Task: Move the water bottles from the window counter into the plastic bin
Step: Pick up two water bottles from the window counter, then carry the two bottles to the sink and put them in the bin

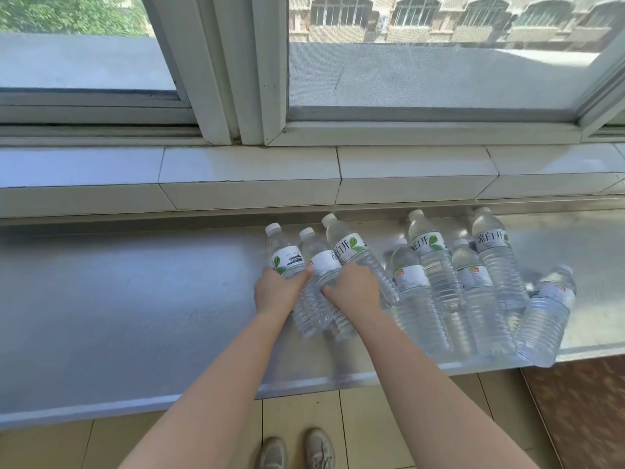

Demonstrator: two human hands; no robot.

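A wide sliding window [372, 62] fills the upper part of the view, its white frame set above a tiled sill [250, 170]. Directly below the sill runs the metal window counter [118, 299], its silvery surface bare to the left of the bottles. A tiled floor [372, 418] lies under the counter's near edge, with a brown patterned patch [581, 401] to the right.

Two bare forearms reach over the counter's near edge to a tight cluster of three clear water bottles near its middle. The left hand [275, 290] is curled around the left bottle [285, 258], fingers wrapped over its lower body. The right hand [355, 289] is clamped on the tall bottle [351, 252] with the green-leaf label, thumb pressed against the middle bottle [321, 282] wedged between the two hands. Whether that bottle is truly gripped by either hand cannot be told.

Further right on the counter stand four more upright bottles [436, 275], close together, and a fifth bottle [548, 309] leans at the counter's front edge.

A pair of pale sneakers [297, 450] shows on the floor below the counter.
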